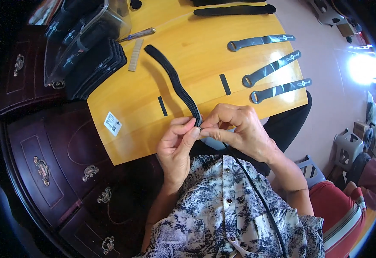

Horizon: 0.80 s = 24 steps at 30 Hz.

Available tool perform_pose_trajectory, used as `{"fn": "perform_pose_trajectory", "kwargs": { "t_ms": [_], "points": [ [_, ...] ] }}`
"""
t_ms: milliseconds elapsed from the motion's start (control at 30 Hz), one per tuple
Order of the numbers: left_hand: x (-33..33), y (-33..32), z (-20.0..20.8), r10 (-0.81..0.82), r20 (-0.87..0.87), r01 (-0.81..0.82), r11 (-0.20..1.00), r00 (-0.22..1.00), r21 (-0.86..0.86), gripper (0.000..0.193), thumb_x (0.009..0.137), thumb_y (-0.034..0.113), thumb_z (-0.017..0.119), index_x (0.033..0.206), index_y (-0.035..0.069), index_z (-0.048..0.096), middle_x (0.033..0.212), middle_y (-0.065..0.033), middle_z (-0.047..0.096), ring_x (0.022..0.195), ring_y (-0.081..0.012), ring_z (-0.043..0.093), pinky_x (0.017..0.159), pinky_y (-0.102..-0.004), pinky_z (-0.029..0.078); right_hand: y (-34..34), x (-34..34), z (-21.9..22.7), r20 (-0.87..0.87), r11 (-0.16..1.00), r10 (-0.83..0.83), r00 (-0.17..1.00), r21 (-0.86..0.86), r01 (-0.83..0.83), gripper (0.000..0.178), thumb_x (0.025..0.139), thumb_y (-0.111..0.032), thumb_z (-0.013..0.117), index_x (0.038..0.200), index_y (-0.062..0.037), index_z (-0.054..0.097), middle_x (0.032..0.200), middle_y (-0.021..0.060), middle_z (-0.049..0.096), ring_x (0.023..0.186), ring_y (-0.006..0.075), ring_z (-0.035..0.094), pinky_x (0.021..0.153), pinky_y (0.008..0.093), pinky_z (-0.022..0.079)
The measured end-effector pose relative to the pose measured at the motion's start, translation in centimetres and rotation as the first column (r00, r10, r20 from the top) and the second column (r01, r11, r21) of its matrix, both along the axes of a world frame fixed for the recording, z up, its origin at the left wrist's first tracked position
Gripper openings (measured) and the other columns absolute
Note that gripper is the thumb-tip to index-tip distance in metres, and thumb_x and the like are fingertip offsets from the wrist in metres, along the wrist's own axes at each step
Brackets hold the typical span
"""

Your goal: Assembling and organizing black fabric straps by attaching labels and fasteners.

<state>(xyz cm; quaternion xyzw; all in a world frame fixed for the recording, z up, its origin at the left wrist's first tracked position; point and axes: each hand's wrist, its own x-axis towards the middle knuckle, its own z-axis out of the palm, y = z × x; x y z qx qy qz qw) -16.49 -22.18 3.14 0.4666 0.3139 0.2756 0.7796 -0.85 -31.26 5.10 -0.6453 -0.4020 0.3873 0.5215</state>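
Strap (pixel 176 84) — near end pinched between closed fingers (pixel 187 140) of left hand (pixel 174 151) and right hand (pixel 244 132), probably to steady it — rest extends loose over desk (pixel 134 144).

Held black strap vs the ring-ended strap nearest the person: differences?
The held strap is pinched by the left hand and right hand; the ring-ended strap lies on the table. The held strap is wavy; the ring-ended strap nearly straight. The held strap looks matte; the ring-ended strap glossy. Both are narrow and dark.
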Motion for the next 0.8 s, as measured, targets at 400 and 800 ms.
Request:
{"fn": "perform_pose_trajectory", "kwargs": {
  "t_ms": [400, 800],
  "points": [
    [0.2, 0.0, -0.1, 0.020, -0.054, -0.004, 0.960, 0.998, 0.281, 0.013, 0.089, -0.006, 0.061, 0.101, -0.003, 0.063, 0.111, -0.0125, 0.060, 0.106, -0.0203, 0.060, 0.092, -0.0319, 0.049, -0.1, -1.4, 0.0, 0.046, 0.995, -0.079, 0.996, 0.059, 0.076, 0.009, 0.084, -0.007, 0.067, 0.089, 0.0009, 0.064, 0.076, 0.0138, 0.062, 0.065, 0.0264, 0.063, 0.060, 0.0332, 0.051],
    [0.6, 0.0, 0.6, 0.054, 0.000, -0.054, 0.998, 0.999, -0.032, 0.014, 0.094, 0.005, 0.060, 0.107, -0.002, 0.062, 0.108, -0.0155, 0.065, 0.102, -0.0210, 0.063, 0.086, -0.0311, 0.054, -0.1, -1.6, -0.1, 0.352, 0.980, -0.128, 0.927, 0.188, 0.064, 0.016, 0.079, -0.004, 0.073, 0.093, -0.0003, 0.067, 0.086, 0.0089, 0.066, 0.078, 0.0230, 0.064, 0.065, 0.0323, 0.053]
  ]
}}
